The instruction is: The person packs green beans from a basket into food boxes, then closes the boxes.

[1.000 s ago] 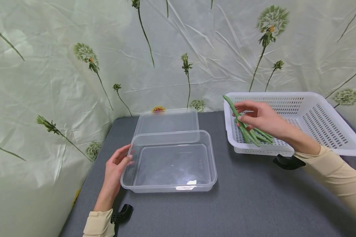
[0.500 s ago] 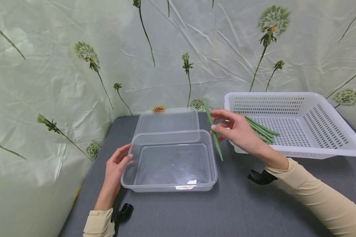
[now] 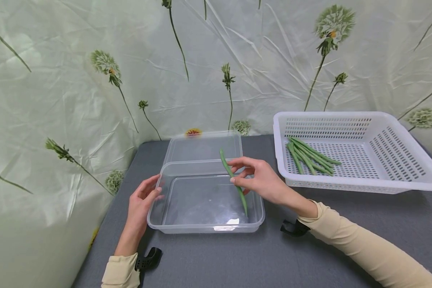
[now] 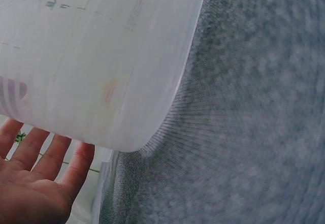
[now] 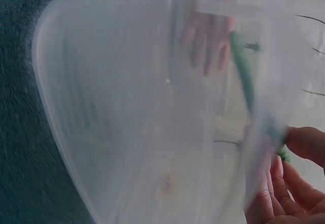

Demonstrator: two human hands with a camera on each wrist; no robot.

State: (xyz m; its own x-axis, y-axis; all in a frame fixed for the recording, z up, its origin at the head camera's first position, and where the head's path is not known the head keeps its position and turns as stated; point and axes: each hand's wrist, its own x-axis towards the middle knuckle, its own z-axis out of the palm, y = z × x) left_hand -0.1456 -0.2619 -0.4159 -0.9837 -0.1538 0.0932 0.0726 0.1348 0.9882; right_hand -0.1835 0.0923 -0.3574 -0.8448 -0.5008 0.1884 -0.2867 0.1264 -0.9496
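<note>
A clear plastic container (image 3: 194, 204) stands on the dark table, its base bare in the head view. My left hand (image 3: 138, 208) rests against its left side, thumb at the rim; fairly straight fingers (image 4: 78, 165) touch the wall in the left wrist view. Over the container's right part, my right hand (image 3: 261, 180) pinches one green bean (image 3: 225, 162) between thumb and fingers. That bean hangs tilted, its lower end over the container. In the right wrist view, the bean (image 5: 241, 64) shows blurred through the clear wall.
A white perforated basket (image 3: 353, 183) at the right holds several green beans (image 3: 311, 156) in its left part. Behind the container lies a clear lid (image 3: 203, 146). A flower-print sheet (image 3: 201, 100) hangs along the table's back and left edges.
My right hand has carried the green bean leftward from the basket to above the container. The other beans stay in the basket. My left hand has stayed at the container's side.
</note>
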